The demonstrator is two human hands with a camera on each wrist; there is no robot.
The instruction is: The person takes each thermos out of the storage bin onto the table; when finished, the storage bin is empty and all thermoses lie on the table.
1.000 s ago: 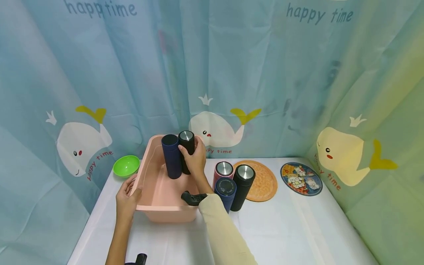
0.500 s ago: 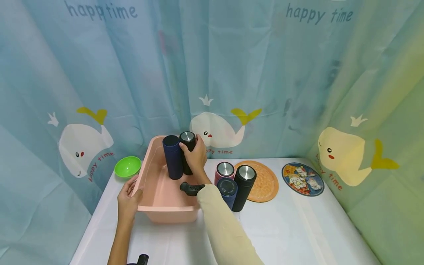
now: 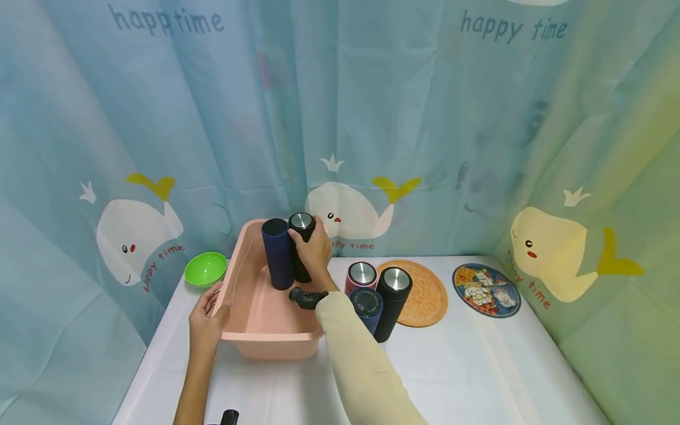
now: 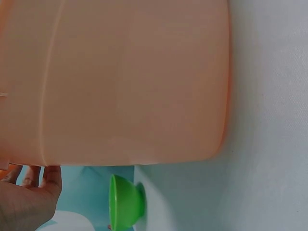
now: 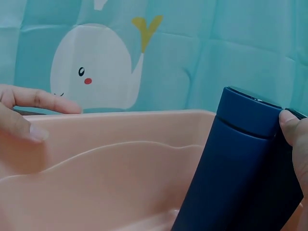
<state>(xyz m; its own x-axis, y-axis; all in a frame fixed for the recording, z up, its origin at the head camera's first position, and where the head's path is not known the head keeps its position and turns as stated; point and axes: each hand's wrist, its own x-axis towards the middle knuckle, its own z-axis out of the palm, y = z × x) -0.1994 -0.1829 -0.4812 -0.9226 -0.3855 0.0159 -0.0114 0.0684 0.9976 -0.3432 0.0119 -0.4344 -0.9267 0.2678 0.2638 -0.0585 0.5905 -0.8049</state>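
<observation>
My left hand (image 3: 206,324) grips the left rim of a pink plastic basin (image 3: 276,337); in the left wrist view its fingers (image 4: 52,179) reach under the rim. My right hand (image 3: 314,251) holds a black thermos bottle (image 3: 301,268) with a silver-topped lid, upright at the back right inside the basin. Close beside it stands a dark blue thermos bottle (image 3: 278,260), also in the basin. In the right wrist view the blue bottle (image 5: 236,159) covers most of the black one, and the right thumb (image 5: 288,126) lies by its lid.
Right of the basin, a pink thermos (image 3: 361,274), a blue thermos (image 3: 368,307) and a black thermos (image 3: 392,307) stand close together. Behind them lies an orange round mat (image 3: 425,295); a patterned oval mat (image 3: 486,290) is further right. A green bowl (image 3: 206,268) sits left.
Between the earlier frames and now, the whole view shifts slightly. Both hands keep their holds on the basin rim and black thermos; my right wrist has risen slightly.
</observation>
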